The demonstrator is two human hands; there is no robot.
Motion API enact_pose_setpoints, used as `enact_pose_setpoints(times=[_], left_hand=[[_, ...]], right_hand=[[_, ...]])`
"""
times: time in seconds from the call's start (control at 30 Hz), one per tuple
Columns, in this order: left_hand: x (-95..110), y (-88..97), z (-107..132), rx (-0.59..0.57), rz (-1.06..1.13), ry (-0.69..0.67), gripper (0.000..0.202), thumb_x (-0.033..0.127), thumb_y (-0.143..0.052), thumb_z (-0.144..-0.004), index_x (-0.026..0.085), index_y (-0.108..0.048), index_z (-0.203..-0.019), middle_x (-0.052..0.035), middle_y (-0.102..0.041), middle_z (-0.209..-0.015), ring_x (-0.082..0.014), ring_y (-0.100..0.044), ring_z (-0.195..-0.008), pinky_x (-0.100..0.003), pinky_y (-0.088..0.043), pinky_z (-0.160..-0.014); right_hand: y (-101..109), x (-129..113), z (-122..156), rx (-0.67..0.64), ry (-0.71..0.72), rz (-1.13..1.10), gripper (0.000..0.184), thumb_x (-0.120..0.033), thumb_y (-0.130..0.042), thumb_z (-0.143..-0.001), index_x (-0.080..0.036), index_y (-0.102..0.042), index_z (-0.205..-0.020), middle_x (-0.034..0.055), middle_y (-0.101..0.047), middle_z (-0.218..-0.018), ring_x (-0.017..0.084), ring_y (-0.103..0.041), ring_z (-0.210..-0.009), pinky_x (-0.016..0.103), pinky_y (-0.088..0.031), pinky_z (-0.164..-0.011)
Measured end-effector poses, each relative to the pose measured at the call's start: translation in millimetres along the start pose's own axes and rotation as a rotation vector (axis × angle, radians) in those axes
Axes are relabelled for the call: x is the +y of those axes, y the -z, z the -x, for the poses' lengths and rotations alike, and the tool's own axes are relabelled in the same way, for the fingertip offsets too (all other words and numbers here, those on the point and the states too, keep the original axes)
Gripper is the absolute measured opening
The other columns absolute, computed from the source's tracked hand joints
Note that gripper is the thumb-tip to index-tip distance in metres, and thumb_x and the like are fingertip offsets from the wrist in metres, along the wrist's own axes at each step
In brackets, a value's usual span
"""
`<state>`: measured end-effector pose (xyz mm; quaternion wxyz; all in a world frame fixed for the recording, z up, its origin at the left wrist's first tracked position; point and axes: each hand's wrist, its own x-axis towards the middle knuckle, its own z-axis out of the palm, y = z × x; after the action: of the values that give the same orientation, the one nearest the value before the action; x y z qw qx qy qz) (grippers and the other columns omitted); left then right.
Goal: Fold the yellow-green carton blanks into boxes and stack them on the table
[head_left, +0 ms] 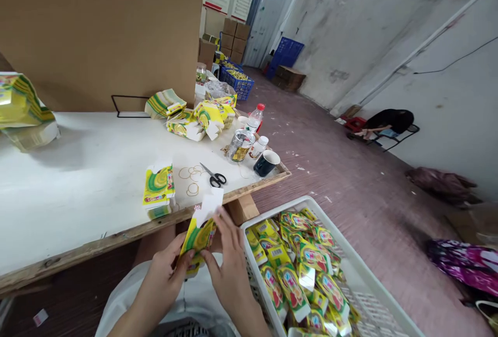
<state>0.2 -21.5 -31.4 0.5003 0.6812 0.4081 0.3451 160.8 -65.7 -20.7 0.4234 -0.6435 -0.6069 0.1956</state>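
Between my two hands, just off the table's front edge, is a yellow and green printed paper box with a white flap standing up at its top. My left hand grips its lower left side, thumb on the front. My right hand holds the other side, with the thumb low on the box and the fingers raised by the flap. A small stack of flat box blanks lies on the white table near the edge. To my right, a white plastic crate holds many folded boxes.
Black-handled scissors and several rubber bands lie on the table. Beyond them stand a dark mug, a glass jar and bottles. Bundled blanks sit farther back before a cardboard panel. Another person is at the far right.
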Motion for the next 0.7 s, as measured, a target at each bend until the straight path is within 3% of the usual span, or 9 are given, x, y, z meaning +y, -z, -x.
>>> enact_pose_setpoints(times=[0.1,0.27,0.33,0.4,0.5,0.63,0.7], left_hand=[[1,3.3,0,-0.022,-0.02,-0.024,0.031,0.027,-0.054,-0.092,0.017,-0.07,-0.118,-0.0091,-0.079,-0.11,-0.0238,-0.076,-0.097,-0.025,-0.06,-0.081],[6,7.9,0,-0.094,-0.012,0.016,0.031,0.028,-0.052,-0.092,0.017,-0.072,-0.113,-0.0081,-0.08,-0.101,-0.0202,-0.074,-0.078,-0.024,-0.059,-0.075],[10,9.1,-1,-0.127,0.017,0.041,0.03,0.03,-0.056,-0.091,0.019,-0.073,-0.113,-0.0068,-0.08,-0.1,-0.0205,-0.073,-0.076,-0.024,-0.058,-0.075],[15,10.3,-1,-0.154,0.07,0.078,0.028,0.031,-0.062,-0.089,0.021,-0.075,-0.111,-0.0053,-0.08,-0.098,-0.0222,-0.072,-0.079,-0.025,-0.058,-0.075],[19,12.6,2,-0.169,0.203,0.192,0.029,0.041,-0.071,-0.084,0.022,-0.079,-0.104,-0.0052,-0.08,-0.094,-0.027,-0.072,-0.085,-0.029,-0.058,-0.077],[12,13.1,9,-0.081,0.492,0.458,0.039,0.056,-0.076,-0.076,0.024,-0.082,-0.097,-0.007,-0.08,-0.099,-0.0312,-0.072,-0.098,-0.036,-0.058,-0.085],[9,11.6,10,-0.125,0.649,0.531,0.042,0.058,-0.077,-0.074,0.026,-0.081,-0.099,-0.0078,-0.081,-0.101,-0.0314,-0.073,-0.097,-0.039,-0.058,-0.086]], right_hand=[[3,0,0,-0.201,0.051,0.013,0.07,0.001,-0.054,-0.085,-0.032,-0.045,-0.146,0.0044,-0.052,-0.149,0.024,-0.047,-0.137,0.047,-0.037,-0.114],[1,2,5,-0.144,0.029,-0.08,0.079,0.004,-0.055,-0.078,-0.029,-0.039,-0.148,0.0062,-0.045,-0.153,0.024,-0.041,-0.14,0.044,-0.039,-0.113],[2,0,5,-0.155,0.013,-0.11,0.079,0.005,-0.056,-0.075,-0.031,-0.044,-0.145,0.0057,-0.049,-0.148,0.024,-0.051,-0.128,0.039,-0.047,-0.103],[3,-2,4,-0.135,-0.025,-0.132,0.071,0.005,-0.058,-0.072,-0.03,-0.054,-0.133,0.005,-0.056,-0.134,0.021,-0.06,-0.103,0.033,-0.052,-0.086],[5,-6,2,-0.053,-0.076,-0.166,0.044,-0.001,-0.065,-0.075,-0.025,-0.062,-0.111,0.0016,-0.059,-0.104,0.015,-0.053,-0.073,0.027,-0.048,-0.067],[5,-12,1,-0.017,-0.066,-0.266,0.016,-0.017,-0.065,-0.085,-0.023,-0.062,-0.1,-0.0009,-0.055,-0.089,0.013,-0.047,-0.066,0.024,-0.041,-0.06],[5,-15,1,-0.021,-0.071,-0.307,0.009,-0.021,-0.063,-0.089,-0.023,-0.062,-0.098,-0.0008,-0.055,-0.088,0.013,-0.047,-0.065,0.024,-0.04,-0.058]])
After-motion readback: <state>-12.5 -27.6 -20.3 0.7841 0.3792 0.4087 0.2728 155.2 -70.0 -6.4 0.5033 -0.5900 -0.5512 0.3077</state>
